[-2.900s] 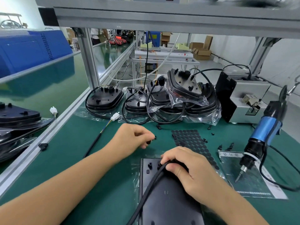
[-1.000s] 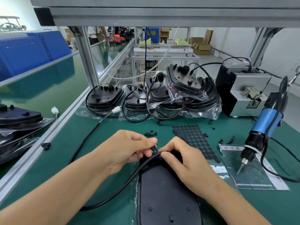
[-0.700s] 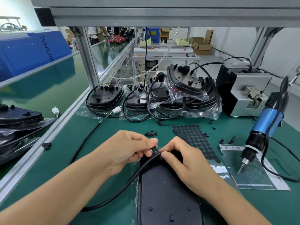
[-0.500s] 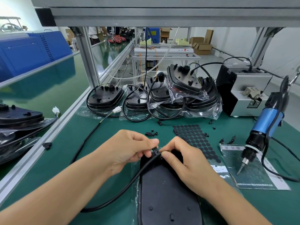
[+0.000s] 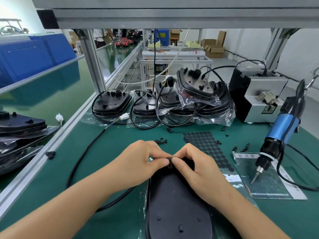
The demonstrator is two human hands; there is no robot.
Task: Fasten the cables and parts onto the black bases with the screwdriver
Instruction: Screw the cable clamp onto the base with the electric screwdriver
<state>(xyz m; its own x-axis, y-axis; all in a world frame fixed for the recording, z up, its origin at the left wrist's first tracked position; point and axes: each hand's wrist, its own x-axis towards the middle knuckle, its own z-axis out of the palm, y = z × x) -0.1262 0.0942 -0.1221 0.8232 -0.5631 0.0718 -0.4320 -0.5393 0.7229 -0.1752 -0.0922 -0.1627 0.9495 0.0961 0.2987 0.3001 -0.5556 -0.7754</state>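
Fingers of the left hand (image 5: 138, 163) and right hand (image 5: 198, 168) curl together, pinching a small black clip (image 5: 170, 163) at the far end of the black base (image 5: 177, 207) on the green counter (image 5: 107, 149). Under the left wrist runs the cable (image 5: 81, 159). Well right of the fingers hangs the blue screwdriver (image 5: 278, 135).

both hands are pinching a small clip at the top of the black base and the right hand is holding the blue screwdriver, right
Not quite. In the head view the screwdriver hangs untouched to the right. Both the left hand and the right hand pinch the clip on the base.
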